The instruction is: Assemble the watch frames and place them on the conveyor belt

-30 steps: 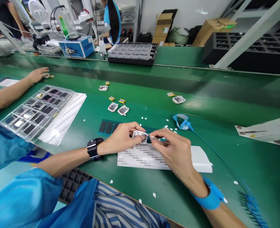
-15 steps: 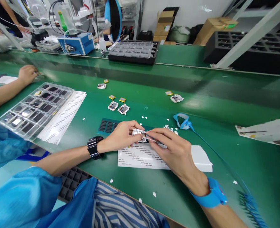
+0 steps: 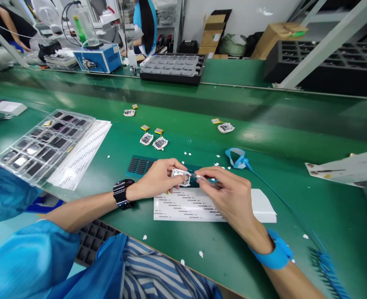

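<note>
My left hand (image 3: 160,178) is closed on a white watch case (image 3: 183,177) with its inner electronics facing up. A bit of yellow shows beneath that hand. Just right of the case, my right hand (image 3: 230,193) pinches a thin tool that looks like tweezers (image 3: 214,180); a small white piece (image 3: 199,177) shows by the fingertips. Under the hands lie a printed white sheet (image 3: 186,207) and a dark sheet of black strips (image 3: 140,165). Farther back are several open watch cases (image 3: 160,143) with yellow batteries (image 3: 159,131) attached.
On the left, a clear tray (image 3: 43,143) of dark screens overlaps another printed sheet (image 3: 80,153). A blue wrist strap (image 3: 236,158) with a coiled cord lies at right. White scraps (image 3: 201,254) dot the green table. A blue machine (image 3: 98,58) stands on the back ledge.
My right hand has drawn slightly away from the watch case, and a white piece now shows at its fingertips. The co-worker's arm at left has left the view.
</note>
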Action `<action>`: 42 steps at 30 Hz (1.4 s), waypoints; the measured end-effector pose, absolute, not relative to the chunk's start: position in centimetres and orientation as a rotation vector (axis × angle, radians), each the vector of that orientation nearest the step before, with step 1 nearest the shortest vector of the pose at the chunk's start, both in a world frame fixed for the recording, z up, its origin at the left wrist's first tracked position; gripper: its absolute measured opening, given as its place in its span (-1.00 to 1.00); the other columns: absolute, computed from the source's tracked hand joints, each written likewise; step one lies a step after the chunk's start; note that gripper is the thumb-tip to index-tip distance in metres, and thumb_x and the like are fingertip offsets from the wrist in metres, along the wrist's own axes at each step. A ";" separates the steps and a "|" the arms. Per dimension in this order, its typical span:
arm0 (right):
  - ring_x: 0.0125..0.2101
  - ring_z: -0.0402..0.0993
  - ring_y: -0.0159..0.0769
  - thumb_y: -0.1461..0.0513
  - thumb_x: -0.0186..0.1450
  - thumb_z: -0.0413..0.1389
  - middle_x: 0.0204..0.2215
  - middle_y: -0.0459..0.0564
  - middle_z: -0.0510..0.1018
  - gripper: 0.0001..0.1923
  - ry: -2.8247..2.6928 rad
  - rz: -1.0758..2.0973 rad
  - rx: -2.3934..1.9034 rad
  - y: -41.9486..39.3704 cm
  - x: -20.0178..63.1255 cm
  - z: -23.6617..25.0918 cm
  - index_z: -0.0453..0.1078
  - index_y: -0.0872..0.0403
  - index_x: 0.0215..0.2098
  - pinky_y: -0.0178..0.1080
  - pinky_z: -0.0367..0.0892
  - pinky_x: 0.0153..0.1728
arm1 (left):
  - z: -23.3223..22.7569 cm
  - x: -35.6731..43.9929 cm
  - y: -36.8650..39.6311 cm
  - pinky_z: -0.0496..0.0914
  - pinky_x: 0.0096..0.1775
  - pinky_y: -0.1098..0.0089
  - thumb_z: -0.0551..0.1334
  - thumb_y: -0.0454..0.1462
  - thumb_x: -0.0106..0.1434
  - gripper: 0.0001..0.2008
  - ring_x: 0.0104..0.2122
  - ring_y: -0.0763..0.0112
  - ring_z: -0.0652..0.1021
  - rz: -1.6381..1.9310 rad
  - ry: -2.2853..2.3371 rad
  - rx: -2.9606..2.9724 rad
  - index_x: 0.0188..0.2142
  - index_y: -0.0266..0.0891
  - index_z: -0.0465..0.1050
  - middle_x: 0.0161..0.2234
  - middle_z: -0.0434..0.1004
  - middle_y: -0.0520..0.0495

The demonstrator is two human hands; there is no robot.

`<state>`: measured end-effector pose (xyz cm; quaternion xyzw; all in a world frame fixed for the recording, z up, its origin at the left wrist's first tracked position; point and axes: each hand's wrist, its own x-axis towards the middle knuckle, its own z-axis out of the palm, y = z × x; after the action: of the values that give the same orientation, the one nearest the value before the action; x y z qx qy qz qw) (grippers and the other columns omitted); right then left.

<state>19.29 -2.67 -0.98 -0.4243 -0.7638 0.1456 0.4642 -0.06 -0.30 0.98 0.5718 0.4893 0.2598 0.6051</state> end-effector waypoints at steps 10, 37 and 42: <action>-0.41 0.60 -0.26 0.35 0.35 0.14 -0.36 -0.04 0.67 -0.84 -1.918 0.132 -1.176 -1.8 21.0 -0.8 0.56 0.03 -0.29 -0.23 0.48 -0.44 | 1.3 -0.1 -0.1 0.34 -0.63 0.59 0.27 -0.35 0.17 -0.81 -0.64 0.64 0.42 0.618 1.158 1.293 -0.20 -0.35 0.42 -0.54 0.46 0.08; -0.28 0.62 -0.23 0.53 0.26 -0.03 -0.24 0.03 0.65 -0.59 -2.134 -0.080 -0.960 -3.5 19.8 -0.4 0.48 0.02 -0.13 -0.26 0.50 -0.37 | 1.4 -0.4 -1.0 0.33 -0.57 0.57 0.26 -0.25 0.22 -0.78 -0.55 0.58 0.43 0.604 0.989 1.405 -0.16 -0.31 0.45 -0.48 0.44 0.07; -0.31 0.61 -0.27 0.42 0.37 0.08 -0.31 0.01 0.62 -0.82 -1.930 0.200 -1.023 -3.9 18.0 -0.4 0.45 0.03 -0.23 -0.26 0.52 -0.33 | 0.5 -0.3 -1.8 0.45 -0.39 0.49 0.25 -0.24 0.26 -0.80 -0.41 0.51 0.54 0.748 1.066 1.597 -0.14 -0.25 0.47 -0.27 0.60 -0.04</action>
<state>17.99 -3.90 -0.40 -0.4151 -0.7829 0.0811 0.4563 -0.34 -1.75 0.49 0.6646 0.4434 0.3112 0.5146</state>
